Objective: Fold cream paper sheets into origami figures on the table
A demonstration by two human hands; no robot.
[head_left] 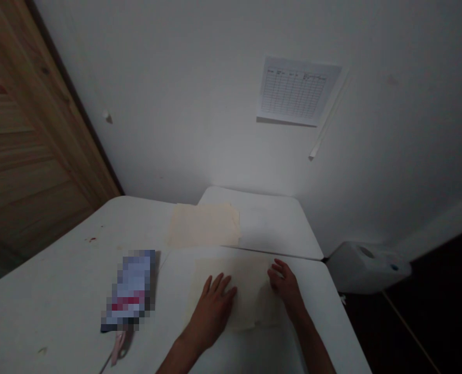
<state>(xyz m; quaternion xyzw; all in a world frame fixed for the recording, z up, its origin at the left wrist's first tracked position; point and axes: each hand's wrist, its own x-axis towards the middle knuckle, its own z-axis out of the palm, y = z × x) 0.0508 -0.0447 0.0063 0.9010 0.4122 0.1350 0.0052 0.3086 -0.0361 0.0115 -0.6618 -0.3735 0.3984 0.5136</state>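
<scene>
The left hand lay palm-down on a cream sheet of paper, its fingers spread apart and resting flat on the surface. The right hand sat at the sheet's right side, its fingers slightly parted and gently curled, with the tips on or just beside the paper; they pinched nothing that could be seen. The sheet lay near the front of a white worktop, between the two hands and partly under them. Just beyond it, a second, similar cream sheet lay across the join where a further white table met the worktop. To the left of the left hand stood a pixelated, blurred package, its details impossible to make out, with a pale pink strap trailing from its near end. A small reddish mark showed on the worktop farther left. Behind everything rose a white wall bearing a printed grid chart, a wooden panel stood at the left, and a white plastic container sat low down on the right, beyond the worktop's edge.
</scene>
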